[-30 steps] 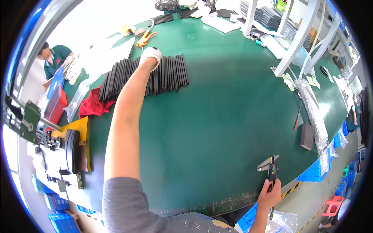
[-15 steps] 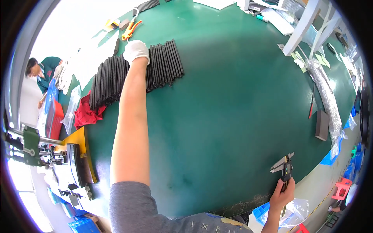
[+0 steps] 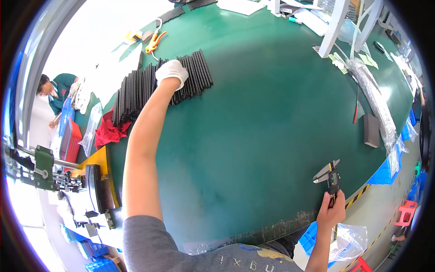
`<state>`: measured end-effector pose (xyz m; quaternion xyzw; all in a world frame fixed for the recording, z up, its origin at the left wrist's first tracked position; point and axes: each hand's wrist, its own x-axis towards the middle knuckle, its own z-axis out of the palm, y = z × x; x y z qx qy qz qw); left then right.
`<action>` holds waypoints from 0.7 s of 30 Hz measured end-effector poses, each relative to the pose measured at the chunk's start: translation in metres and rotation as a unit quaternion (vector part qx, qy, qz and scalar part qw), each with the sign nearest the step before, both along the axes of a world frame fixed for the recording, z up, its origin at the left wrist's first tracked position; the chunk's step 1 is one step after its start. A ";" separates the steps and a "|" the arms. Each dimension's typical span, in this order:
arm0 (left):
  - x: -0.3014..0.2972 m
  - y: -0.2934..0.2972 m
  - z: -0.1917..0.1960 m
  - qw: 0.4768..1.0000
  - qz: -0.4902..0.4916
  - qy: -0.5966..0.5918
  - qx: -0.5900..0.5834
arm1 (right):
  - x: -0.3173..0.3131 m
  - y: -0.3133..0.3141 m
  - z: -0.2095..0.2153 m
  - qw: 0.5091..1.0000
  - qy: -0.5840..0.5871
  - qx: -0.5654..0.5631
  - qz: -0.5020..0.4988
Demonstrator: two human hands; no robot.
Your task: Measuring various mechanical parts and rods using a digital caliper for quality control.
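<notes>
Many slim black rods underlie left hand, grip unclear; right hand clasps caliper.

1. Runs open across the green table from the black rods to the caliper.
2. Meets grey block and plastic-wrapped roll at right.
3. Meets red cloth and yellow plate at left.

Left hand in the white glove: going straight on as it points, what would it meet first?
Likely the long row of thin black rods just beneath your left hand; depth is unclear, so it may already be touching them.
</notes>
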<state>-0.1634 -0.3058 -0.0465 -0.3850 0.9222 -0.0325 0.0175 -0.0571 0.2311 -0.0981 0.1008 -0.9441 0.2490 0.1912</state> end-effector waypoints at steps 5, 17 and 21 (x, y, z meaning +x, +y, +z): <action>-0.012 -0.001 0.000 0.997 0.045 -0.023 0.063 | 0.001 0.000 -0.003 1.000 -0.011 -0.021 -0.020; 0.045 0.129 0.034 0.838 -0.483 0.236 -0.093 | -0.005 0.018 0.024 0.996 -0.033 -0.078 0.011; 0.091 0.263 0.035 0.701 -0.705 0.110 0.004 | -0.004 0.053 0.052 0.999 0.039 -0.021 -0.010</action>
